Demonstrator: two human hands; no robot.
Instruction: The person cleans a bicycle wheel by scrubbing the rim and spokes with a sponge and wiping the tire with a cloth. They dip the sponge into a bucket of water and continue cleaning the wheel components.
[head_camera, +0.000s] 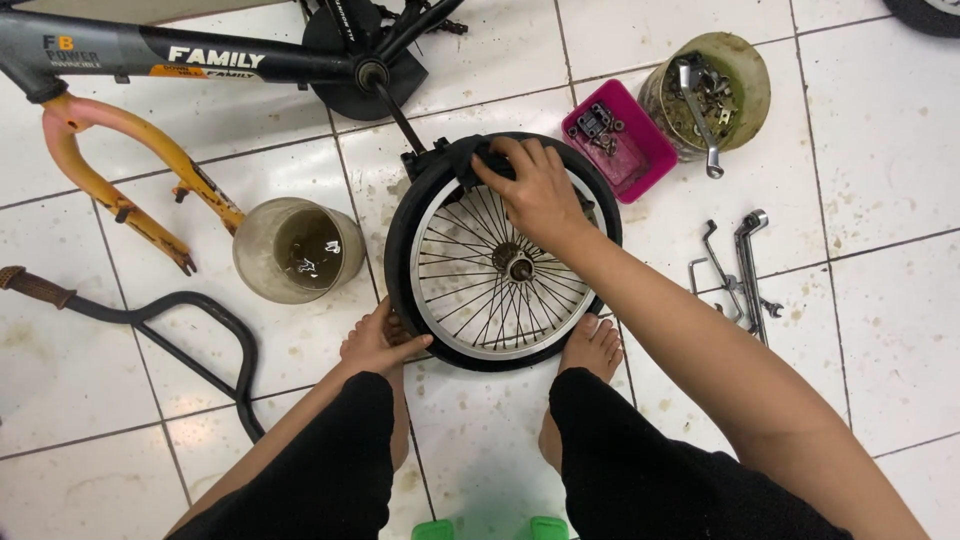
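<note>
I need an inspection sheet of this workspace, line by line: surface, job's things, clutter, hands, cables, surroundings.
Surface: white tiled floor, stained and speckled.
Job's things: small spoked wheel lying flat, black tyre on its rim.
Clutter: pink tray of small parts; round tub of metal bits; murky container; wrenches on the tiles.
Hands: right hand grips the tyre at the far side; left hand rests at the near-left edge.
Cables: nothing seen.
Surroundings: bicycle frame, orange fork, black handlebar, bare feet.

Head camera, looking straight down, close
</note>
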